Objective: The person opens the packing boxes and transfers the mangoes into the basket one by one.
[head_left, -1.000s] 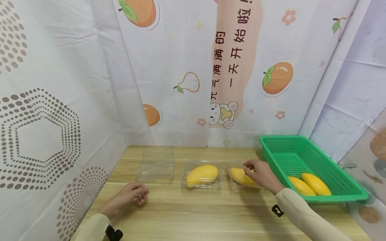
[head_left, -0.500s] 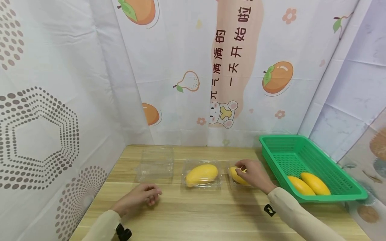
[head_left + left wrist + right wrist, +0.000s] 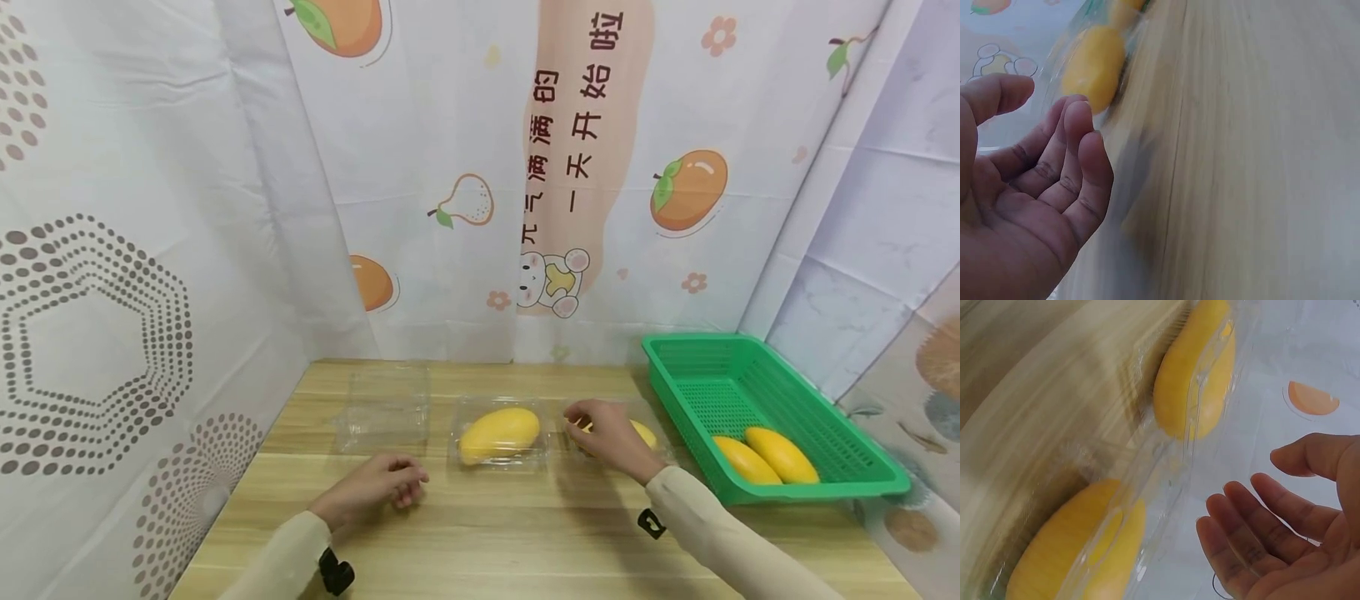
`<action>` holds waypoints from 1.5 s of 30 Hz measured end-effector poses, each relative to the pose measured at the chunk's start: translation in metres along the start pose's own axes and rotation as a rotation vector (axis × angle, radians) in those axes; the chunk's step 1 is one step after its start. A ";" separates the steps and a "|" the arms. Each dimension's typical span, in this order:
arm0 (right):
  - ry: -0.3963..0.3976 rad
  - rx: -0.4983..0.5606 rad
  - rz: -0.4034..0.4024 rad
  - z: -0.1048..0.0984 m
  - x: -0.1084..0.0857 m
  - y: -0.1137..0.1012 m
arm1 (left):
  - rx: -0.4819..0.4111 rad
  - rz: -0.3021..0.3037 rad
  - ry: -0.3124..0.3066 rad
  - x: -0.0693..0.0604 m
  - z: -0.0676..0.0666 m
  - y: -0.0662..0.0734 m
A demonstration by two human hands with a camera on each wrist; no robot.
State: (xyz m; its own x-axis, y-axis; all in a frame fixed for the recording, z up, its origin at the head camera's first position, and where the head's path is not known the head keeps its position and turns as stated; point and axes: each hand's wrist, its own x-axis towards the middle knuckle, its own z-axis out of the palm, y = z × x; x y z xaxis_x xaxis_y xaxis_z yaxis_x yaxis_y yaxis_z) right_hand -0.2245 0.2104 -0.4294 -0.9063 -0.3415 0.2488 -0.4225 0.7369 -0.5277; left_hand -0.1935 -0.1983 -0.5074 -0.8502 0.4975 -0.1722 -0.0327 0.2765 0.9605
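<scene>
Above the right-hand clear container, my right hand hovers with fingers loosely bent and nothing in them, partly covering the yellow mango inside. In the right wrist view that hand is beside two boxed mangoes. My left hand is over the table in front of the containers, holding nothing, its fingers relaxed in the left wrist view. The middle container encloses a mango. An opened transparent container with no mango lies at the left.
A green basket with two mangoes stands at the right of the wooden table. Printed curtains hang behind and at both sides.
Both hands have shifted: the left one moved right, toward the front of the middle container, and the right one moved left across the right-hand container, uncovering more of the mango's right end.
</scene>
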 end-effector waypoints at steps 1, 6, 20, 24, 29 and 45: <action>-0.006 0.005 0.002 0.001 0.001 -0.001 | -0.002 0.002 -0.003 0.001 0.002 0.000; -0.034 0.016 -0.003 0.008 0.003 -0.006 | -0.026 -0.005 0.004 0.007 0.009 0.002; -0.069 0.061 -0.051 0.029 0.010 -0.024 | -0.079 0.003 0.057 0.025 0.024 0.005; -0.088 0.062 -0.097 0.037 0.011 -0.031 | -0.106 0.000 0.065 0.028 0.026 0.003; -0.111 0.056 -0.143 0.044 0.015 -0.042 | -0.132 0.006 0.069 0.030 0.029 0.003; -0.156 0.006 -0.216 0.065 0.025 -0.072 | -0.191 -0.003 0.095 0.040 0.038 0.003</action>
State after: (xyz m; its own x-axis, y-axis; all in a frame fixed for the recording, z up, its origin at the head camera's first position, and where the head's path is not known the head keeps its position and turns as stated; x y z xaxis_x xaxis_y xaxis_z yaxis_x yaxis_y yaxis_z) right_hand -0.2176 0.1108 -0.4385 -0.7847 -0.5763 0.2285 -0.6056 0.6338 -0.4812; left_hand -0.2070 -0.1462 -0.5194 -0.8951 0.4150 -0.1629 -0.1271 0.1126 0.9855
